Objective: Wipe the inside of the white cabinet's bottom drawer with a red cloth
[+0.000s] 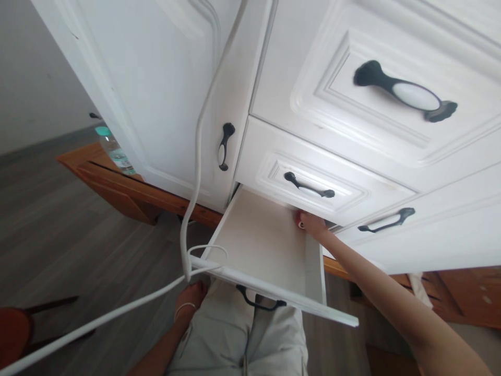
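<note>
Head view: right hand [313, 224] at the back of a pulled-out drawer [256, 230]

The drawer juts from the white cabinet [164, 78] toward the person's legs [219, 329]; the right hand reaches over its right wall to the rear. Its long front panel slants from upper left to lower right. The right hand looks narrow, but whether it grips the small white round piece [301, 225] at its fingers cannot be told. The left hand [195, 293], blurred, hangs near the front left corner, its grip unclear. The cabinet hides the drawer's rear end.
</note>
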The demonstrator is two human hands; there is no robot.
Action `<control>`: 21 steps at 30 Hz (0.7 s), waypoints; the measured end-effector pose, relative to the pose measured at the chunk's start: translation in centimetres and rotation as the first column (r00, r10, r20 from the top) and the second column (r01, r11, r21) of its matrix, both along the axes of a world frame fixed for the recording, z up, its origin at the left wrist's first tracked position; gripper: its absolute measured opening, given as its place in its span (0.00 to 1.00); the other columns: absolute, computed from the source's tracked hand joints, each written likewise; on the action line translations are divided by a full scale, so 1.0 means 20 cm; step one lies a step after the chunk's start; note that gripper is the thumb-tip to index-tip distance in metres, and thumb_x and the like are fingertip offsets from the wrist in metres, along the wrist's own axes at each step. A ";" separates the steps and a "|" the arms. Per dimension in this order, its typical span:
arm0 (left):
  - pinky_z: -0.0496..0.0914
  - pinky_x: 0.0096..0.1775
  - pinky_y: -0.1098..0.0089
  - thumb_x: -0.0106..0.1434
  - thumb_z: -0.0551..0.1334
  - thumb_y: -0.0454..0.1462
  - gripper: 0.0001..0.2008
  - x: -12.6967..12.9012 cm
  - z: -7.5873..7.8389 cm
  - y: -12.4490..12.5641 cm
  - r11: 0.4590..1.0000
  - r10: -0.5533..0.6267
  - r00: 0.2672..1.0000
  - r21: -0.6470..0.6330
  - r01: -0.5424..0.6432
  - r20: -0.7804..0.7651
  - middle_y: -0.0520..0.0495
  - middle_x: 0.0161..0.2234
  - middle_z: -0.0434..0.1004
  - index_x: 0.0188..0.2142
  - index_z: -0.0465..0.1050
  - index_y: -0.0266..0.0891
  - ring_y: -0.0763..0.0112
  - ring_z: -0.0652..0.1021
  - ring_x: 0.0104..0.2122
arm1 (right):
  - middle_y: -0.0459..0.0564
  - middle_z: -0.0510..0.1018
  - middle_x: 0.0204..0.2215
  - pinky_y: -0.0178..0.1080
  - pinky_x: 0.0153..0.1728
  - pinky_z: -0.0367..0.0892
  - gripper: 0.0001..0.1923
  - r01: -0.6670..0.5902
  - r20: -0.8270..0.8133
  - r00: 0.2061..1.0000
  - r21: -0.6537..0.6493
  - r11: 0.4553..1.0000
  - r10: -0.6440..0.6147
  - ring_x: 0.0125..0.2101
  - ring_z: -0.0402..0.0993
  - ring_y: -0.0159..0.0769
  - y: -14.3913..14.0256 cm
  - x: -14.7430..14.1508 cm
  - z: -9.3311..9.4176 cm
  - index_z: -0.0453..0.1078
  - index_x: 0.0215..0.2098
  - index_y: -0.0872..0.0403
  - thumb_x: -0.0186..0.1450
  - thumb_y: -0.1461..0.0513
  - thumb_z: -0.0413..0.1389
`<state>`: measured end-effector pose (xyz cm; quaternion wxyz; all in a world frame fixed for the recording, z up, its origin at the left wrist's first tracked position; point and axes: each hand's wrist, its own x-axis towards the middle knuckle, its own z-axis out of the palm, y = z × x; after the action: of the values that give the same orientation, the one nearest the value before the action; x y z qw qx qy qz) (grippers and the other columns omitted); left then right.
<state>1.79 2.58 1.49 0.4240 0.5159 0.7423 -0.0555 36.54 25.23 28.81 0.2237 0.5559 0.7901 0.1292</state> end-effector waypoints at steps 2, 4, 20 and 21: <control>0.71 0.47 0.54 0.69 0.45 0.43 0.23 0.00 0.01 0.00 1.000 -0.002 1.000 0.004 0.002 0.000 0.28 0.49 0.81 0.43 0.77 0.35 0.46 0.81 0.50 | 0.73 0.80 0.48 0.53 0.55 0.67 0.19 0.011 -0.002 1.000 -0.019 1.000 -0.011 0.50 0.77 0.57 -0.03 0.04 0.00 0.76 0.50 0.66 0.66 0.71 0.48; 0.70 0.47 0.55 0.69 0.45 0.44 0.23 0.00 0.03 0.00 1.000 -0.005 1.000 0.011 0.005 0.003 0.28 0.49 0.81 0.43 0.77 0.36 0.47 0.81 0.50 | 0.72 0.81 0.46 0.50 0.51 0.69 0.18 0.017 -0.013 1.000 -0.058 0.998 -0.017 0.47 0.79 0.54 -0.06 0.04 -0.01 0.77 0.47 0.65 0.66 0.71 0.48; 0.70 0.45 0.59 0.69 0.44 0.48 0.25 -0.01 0.04 0.00 0.999 -0.028 1.000 -0.016 0.028 -0.010 0.29 0.51 0.80 0.45 0.76 0.38 0.48 0.80 0.51 | 0.63 0.86 0.39 0.40 0.37 0.69 0.20 -0.016 -0.244 0.950 -0.661 0.750 -0.194 0.39 0.83 0.49 -0.64 -0.07 0.08 0.83 0.41 0.56 0.54 0.70 0.53; 0.70 0.45 0.60 0.69 0.45 0.47 0.25 -0.01 0.04 0.00 0.999 -0.034 0.999 -0.006 0.034 -0.022 0.30 0.50 0.81 0.45 0.77 0.39 0.49 0.81 0.51 | 0.67 0.85 0.37 0.41 0.36 0.69 0.19 0.016 -0.241 0.944 -0.649 0.761 -0.226 0.39 0.82 0.51 -0.62 -0.08 0.09 0.83 0.38 0.60 0.52 0.70 0.53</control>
<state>1.58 2.59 2.25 0.4162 0.5267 0.7378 -0.0706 34.99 12.81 30.71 0.2823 0.5100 0.7734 -0.2493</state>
